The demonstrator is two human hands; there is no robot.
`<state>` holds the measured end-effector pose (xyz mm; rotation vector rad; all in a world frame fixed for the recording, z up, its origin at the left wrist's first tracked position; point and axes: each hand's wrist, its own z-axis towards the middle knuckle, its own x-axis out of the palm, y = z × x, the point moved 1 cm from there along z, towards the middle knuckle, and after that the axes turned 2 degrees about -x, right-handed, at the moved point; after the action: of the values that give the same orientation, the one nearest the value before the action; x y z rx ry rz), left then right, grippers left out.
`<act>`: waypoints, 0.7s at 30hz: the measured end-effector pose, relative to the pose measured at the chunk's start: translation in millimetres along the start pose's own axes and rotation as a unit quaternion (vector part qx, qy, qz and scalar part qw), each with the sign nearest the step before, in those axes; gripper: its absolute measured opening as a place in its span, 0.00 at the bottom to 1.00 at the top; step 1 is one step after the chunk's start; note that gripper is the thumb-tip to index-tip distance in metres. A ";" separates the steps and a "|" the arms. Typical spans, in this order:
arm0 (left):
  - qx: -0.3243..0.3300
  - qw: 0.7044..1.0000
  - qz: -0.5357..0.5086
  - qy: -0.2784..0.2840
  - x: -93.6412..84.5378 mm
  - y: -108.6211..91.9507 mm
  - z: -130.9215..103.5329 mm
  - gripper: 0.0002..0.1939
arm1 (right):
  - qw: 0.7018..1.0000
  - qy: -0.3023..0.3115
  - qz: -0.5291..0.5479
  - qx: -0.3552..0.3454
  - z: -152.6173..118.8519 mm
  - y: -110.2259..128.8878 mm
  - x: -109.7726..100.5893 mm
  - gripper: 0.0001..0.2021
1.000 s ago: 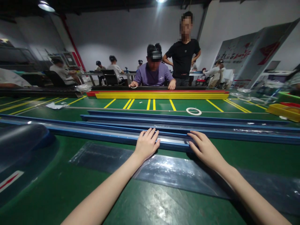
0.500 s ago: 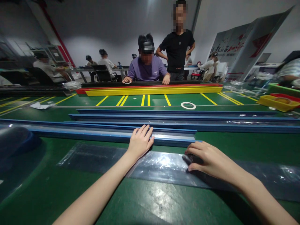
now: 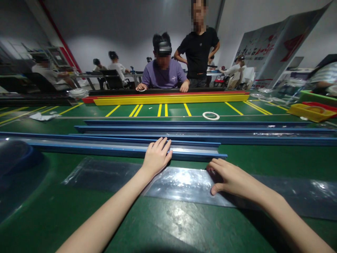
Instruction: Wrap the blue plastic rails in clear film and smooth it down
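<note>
My left hand (image 3: pixel 157 154) lies with its fingers stretched over the front blue channel strip (image 3: pixel 113 150), touching its right part. Below it, a long clear plastic sheet (image 3: pixel 181 181) lies flat across the green table, shiny with reflections. My right hand (image 3: pixel 226 175) is over this sheet, right of the channel's end. Its fingers curve toward the sheet's far edge while the thumb rests nearer, with a gap between them. Nothing shows in that gap except the sheet beneath. Behind, more blue channel strips (image 3: pixel 247 139) lie side by side.
A curved clear sheet with a blue edge (image 3: pixel 23 154) is at left. Farther back are a white tape ring (image 3: pixel 211 116), yellow (image 3: pixel 168 100) and red strips, and a yellow tray (image 3: pixel 310 111). A person in purple (image 3: pixel 165 75) sits opposite; another stands behind.
The view has shifted slightly, so the scene sits a little higher. My right fingers and thumb look slightly farther apart. My left hand stays on the blue channel strip.
</note>
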<state>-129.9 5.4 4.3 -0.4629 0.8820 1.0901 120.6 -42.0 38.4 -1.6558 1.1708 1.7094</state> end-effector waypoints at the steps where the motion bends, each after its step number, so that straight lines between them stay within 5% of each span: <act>1: -0.001 1.000 -0.002 0.002 -0.4 0.0 0.1 0.19 | 1.000 -0.005 0.002 -0.002 -0.1 -0.6 0.6 0.22; 10: 0.018 0.999 -0.022 0.043 -5.8 4.9 2.2 0.20 | 0.998 -0.055 -0.006 -0.033 -0.4 -4.1 2.9 0.20; 21: 0.047 0.979 -0.096 0.171 -27.4 21.0 8.8 0.19 | 0.988 -0.118 -0.081 -0.054 -0.2 3.0 -3.1 0.02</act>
<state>-150.5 5.0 33.3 -0.6549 1.1599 0.7984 118.7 -43.0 42.2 -1.5143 0.8247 1.8316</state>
